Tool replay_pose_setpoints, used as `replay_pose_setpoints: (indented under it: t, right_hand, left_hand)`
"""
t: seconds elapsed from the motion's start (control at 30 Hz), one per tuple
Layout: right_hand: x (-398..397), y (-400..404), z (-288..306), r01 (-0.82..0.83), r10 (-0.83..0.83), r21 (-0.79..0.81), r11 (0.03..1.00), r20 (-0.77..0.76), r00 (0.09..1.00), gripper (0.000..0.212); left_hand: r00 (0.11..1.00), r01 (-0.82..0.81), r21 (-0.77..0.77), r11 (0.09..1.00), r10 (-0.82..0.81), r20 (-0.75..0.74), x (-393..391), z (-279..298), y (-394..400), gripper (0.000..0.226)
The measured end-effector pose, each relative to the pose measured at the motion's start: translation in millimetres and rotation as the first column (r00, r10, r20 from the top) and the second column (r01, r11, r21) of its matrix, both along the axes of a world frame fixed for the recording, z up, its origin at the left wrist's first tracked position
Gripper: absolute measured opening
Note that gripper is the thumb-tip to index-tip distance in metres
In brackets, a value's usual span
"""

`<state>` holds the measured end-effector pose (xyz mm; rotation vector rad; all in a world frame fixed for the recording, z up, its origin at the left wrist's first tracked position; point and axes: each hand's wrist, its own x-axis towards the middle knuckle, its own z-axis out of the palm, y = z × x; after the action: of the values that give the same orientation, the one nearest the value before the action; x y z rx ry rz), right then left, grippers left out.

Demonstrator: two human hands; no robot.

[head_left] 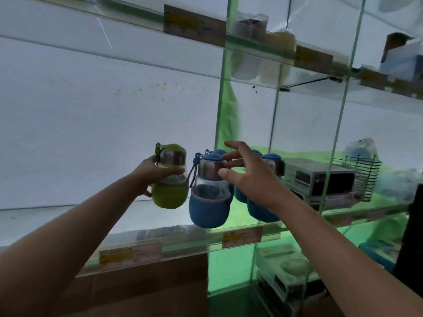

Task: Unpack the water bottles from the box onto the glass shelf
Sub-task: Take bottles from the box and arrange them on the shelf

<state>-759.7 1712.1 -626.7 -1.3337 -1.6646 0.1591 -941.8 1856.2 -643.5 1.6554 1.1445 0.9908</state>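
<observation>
Holding a green bottle (169,177) up in front of the glass shelf (146,227), the left hand (153,172) has its fingers and thumb curled round the clear middle of it. The bottle is round and fat at the bottom, with a soft green sleeve there, see-through sides above, a shiny metal band at the neck and a green cap with a small loop strap. It stands almost straight up — cap on top, leaning a little to the left.

Just beside it, on the shelf, sits a blue bottle (209,191) of the same shape: blue sleeve, clear sides, metal neck, blue cap, dark strap hanging on its left side. It stands upright. More blue bottles (259,207) stand behind and to the right of it, partly hidden.

The right hand (248,172) is spread, fingers apart and reaching toward the blue bottle's metal neck — I cannot tell if they touch it.

Below the shelf is a brown cardboard box (146,284). Paper price tags (241,236) stick on the shelf's front edge. Farther right are grey boxes (320,177) and a wire basket (366,172).
</observation>
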Motion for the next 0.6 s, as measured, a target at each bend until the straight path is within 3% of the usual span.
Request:
replay_pose_setpoints:
  t: [0.17,0.33,0.43,0.6]
  right_hand:
    - [23.9,-7.8,-8.3,0.079,-0.079,-0.017,0.997,-0.023,0.997,0.053]
    - [37.1,-20.6,-19.9,0.095,-0.097,-0.042,0.995,-0.029,0.995,0.051]
    - [46.3,-32.8,-27.0,0.099,-0.101,-0.036,0.994,-0.064,0.993,0.051]
    - [66.5,-59.9,-48.4,0.107,-0.114,-0.048,0.993,-0.188,0.976,0.048]
  left_hand:
    - [1.0,-0.014,0.01,1.0,0.014,0.007,18.9,-7.7,9.1,0.064]
    - [0.982,-0.189,0.086,0.978,0.188,0.025,12.0,-1.8,1.5,0.099]
    - [0.951,-0.307,0.219,0.926,0.293,0.094,5.8,7.9,-16.8,0.08]
    - [0.976,-0.2,0.332,0.922,0.156,0.155,20.7,11.9,-78.2,0.045]
